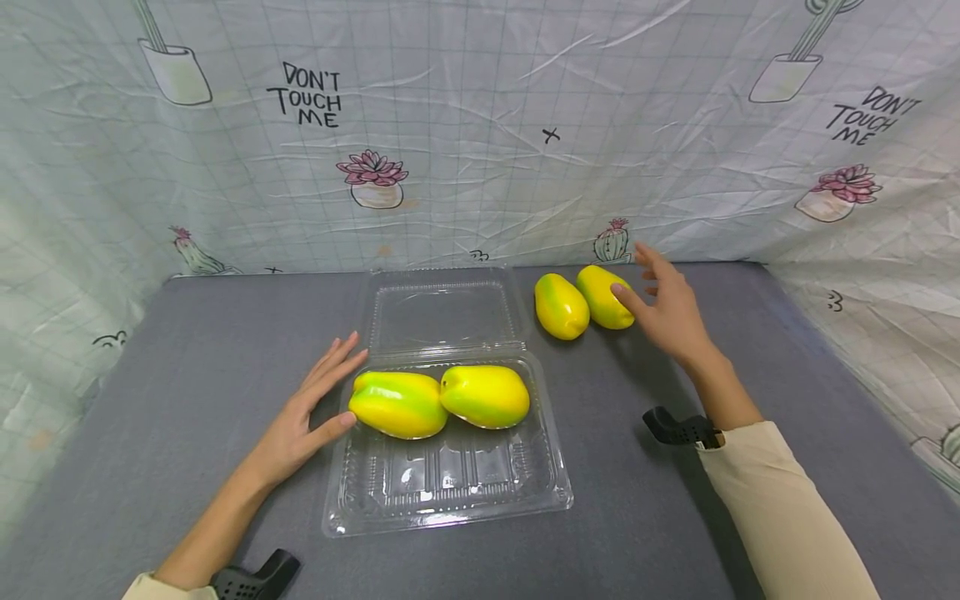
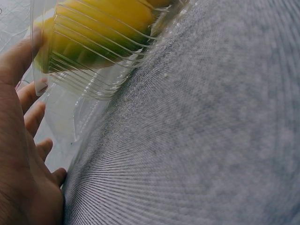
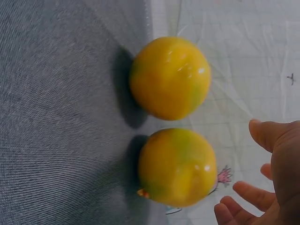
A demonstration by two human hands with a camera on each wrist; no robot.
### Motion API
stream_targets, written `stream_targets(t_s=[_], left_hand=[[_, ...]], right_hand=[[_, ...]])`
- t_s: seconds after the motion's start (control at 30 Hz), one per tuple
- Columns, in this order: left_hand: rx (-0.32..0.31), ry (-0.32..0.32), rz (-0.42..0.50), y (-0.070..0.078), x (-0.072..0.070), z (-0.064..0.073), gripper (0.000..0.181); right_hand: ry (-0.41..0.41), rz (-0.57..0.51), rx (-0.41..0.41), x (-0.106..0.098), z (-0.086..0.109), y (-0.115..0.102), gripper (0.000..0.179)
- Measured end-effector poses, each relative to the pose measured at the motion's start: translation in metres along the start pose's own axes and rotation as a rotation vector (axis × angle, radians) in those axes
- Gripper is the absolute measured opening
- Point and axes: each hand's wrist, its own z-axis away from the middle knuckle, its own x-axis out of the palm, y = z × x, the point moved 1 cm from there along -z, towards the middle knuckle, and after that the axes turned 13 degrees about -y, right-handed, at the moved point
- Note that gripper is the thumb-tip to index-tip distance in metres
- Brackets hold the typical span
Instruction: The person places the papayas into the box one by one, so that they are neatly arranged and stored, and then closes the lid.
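In the head view a clear plastic clamshell box point(image 1: 450, 492) lies with its lid folded back on the table. Two yellow-green papayas point(image 1: 401, 404) lie end to end across the back half of its base. My left hand point(image 1: 300, 425) is spread at the box's left side, thumb tip at the rim beside the left papaya. Two more papayas point(image 1: 562, 307) sit side by side on the table, right of the lid. Fingers spread, my right hand point(image 1: 666, 312) hovers by the right one of this pair, its thumb overlapping that papaya. The right wrist view shows a gap between thumb and fruit.
The grey table point(image 1: 600, 517) ends at the back against a printed cloth backdrop point(image 1: 465, 125) with cactus drawings. The raised lid point(image 1: 446, 317) lies flat behind the base. Black wrist straps point(image 1: 678, 427) are on both wrists.
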Motion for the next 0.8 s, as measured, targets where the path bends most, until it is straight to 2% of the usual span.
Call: stream_targets(t_s=[0.3, 0.8], left_hand=[[-0.013, -0.007, -0.005, 0.002, -0.001, -0.001, 0.067], [-0.017, -0.007, -0.007, 0.003, -0.002, -0.001, 0.067]], right_hand=[[-0.044, 0.008, 0.059, 0.007, -0.007, 0.015, 0.073], [-0.082, -0.016, 0.124, 0.021, -0.012, 0.02, 0.074]])
